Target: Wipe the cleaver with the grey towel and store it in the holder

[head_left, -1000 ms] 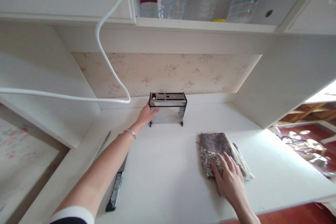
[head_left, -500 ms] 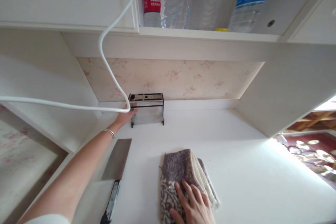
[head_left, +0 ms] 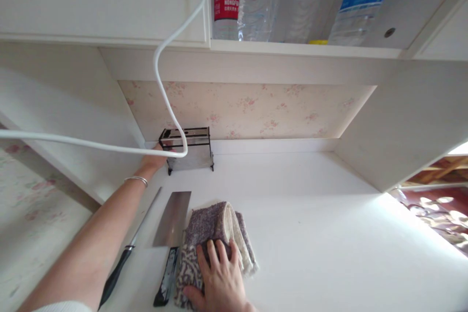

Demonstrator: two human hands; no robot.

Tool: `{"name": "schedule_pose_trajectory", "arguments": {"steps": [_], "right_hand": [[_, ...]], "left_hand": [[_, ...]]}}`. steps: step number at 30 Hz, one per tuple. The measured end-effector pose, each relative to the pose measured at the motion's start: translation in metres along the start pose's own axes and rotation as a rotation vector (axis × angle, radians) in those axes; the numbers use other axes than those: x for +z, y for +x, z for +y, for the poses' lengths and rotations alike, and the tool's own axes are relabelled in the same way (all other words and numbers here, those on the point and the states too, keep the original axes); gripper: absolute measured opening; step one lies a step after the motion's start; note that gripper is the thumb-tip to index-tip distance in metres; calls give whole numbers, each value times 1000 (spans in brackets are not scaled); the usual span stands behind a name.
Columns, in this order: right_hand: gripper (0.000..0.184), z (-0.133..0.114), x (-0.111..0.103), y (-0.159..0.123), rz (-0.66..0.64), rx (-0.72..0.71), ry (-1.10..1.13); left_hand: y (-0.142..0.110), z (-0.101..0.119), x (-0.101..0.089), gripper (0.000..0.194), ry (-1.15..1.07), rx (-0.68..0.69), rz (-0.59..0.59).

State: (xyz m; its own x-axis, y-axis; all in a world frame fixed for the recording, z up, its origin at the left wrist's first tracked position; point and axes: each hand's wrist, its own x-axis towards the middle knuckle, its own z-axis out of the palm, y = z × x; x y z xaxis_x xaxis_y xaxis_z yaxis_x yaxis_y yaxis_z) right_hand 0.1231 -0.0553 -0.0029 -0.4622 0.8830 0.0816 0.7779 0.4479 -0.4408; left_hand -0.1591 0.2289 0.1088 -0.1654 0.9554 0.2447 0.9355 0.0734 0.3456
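At the back left of the counter stands a knife holder [head_left: 190,158] with a slotted metal top, pale walls and dark feet. My left hand [head_left: 155,158] grips its left end, the fingers partly hidden behind the holder and a white cable. My right hand [head_left: 221,273] lies with fingers spread on a folded grey-and-cream cloth [head_left: 204,222], pressing on its near part. Just left of the cloth lies a cleaver [head_left: 173,219] with a dark, worn handle. Between the cleaver and my left forearm is a sharpening steel [head_left: 144,222] with a black handle.
A white cable [head_left: 164,92] hangs in front of the cabinets and loops past the knife holder. Several plastic bottles [head_left: 256,5] stand on the shelf above. White side panels [head_left: 413,122] bound the counter [head_left: 310,234] left and right.
My left hand and the knife holder have shifted left along the back wall. My right hand has moved left with the cloth, closer to the cleaver. The sharpening steel now shows beside my forearm.
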Motion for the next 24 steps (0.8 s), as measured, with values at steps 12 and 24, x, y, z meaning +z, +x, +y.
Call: {"name": "schedule_pose_trajectory", "arguments": {"steps": [12,24], "right_hand": [[73,-42,20,33,46,-42,13],[61,-38,1,42,164,97,-6]], "left_hand": [[-112,10,-11,43,215,112,159],[-278,38,29,27,-596,-146,36]]}}
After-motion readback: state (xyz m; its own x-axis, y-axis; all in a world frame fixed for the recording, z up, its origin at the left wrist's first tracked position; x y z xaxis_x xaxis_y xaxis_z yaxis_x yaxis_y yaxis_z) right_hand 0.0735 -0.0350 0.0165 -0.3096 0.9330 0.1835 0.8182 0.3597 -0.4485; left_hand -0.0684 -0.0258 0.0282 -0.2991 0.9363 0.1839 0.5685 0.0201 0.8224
